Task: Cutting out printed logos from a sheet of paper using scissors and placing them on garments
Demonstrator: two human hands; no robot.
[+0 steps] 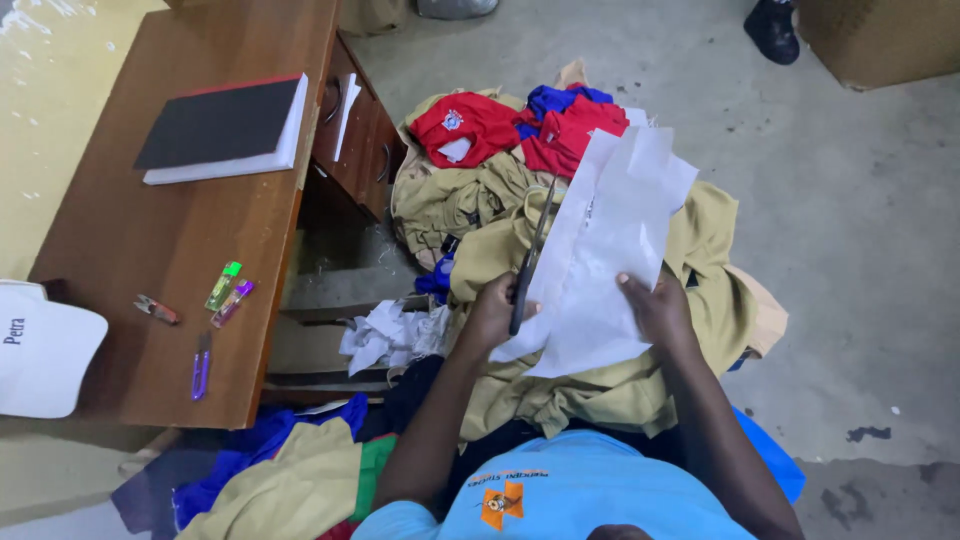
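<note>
My left hand [492, 310] grips the handles of dark scissors [533, 250], whose blades point away from me along the left edge of a white paper sheet [610, 240]. My right hand [658, 312] holds the sheet's lower right part, thumb on top. The paper rests over a heap of khaki garments [720, 290] on my lap and the floor. Red shirts [480, 125] and a blue one lie at the far end of the heap.
A wooden desk [150, 240] at the left carries a black notebook [225, 125], a white cap [40, 350], two lighters [226, 292] and purple thread snips [201, 365]. Paper scraps [390, 335] lie under its edge. A cardboard box [880, 35] and another person's shoe [772, 28] are far right.
</note>
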